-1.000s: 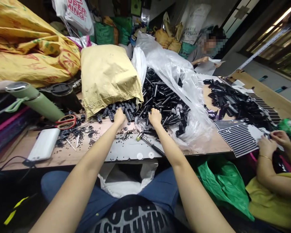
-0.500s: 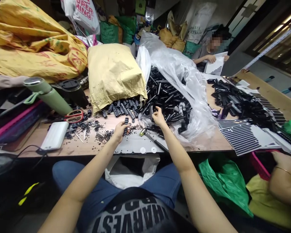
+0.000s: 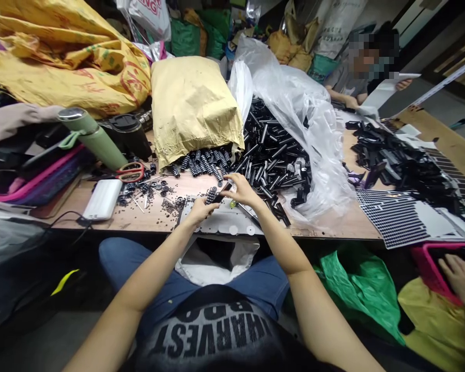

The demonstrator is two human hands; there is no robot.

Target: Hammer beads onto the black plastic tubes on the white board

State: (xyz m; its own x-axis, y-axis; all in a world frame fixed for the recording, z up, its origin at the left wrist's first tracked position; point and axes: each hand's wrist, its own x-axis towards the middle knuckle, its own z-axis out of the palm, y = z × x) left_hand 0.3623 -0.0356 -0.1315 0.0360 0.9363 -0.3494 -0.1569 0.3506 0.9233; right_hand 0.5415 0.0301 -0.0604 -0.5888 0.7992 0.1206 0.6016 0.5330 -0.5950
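Observation:
My left hand (image 3: 200, 209) grips a short black ribbed piece (image 3: 211, 196) just above the table's front edge. My right hand (image 3: 242, 190) grips a smooth black tube (image 3: 223, 191) and holds its end against the ribbed piece. Behind my hands, more ribbed pieces (image 3: 203, 163) spill from a tan paper sack (image 3: 194, 106). A heap of black tubes (image 3: 273, 152) lies in an opened clear plastic bag (image 3: 306, 119) at my right. A tool with a black handle (image 3: 245, 211) lies on the table under my right wrist.
Red-handled scissors (image 3: 129, 172), a white power bank (image 3: 103, 199), a green flask (image 3: 91, 137) and small black washers (image 3: 158, 194) lie at the left. Yellow sacks (image 3: 62, 62) are piled behind. Another person's hand (image 3: 463, 279) is at the right edge; a second person sits at the far side.
Both hands drew back from the piles toward the table's front edge, the left carrying a ribbed piece and the right a tube, and brought the two parts together.

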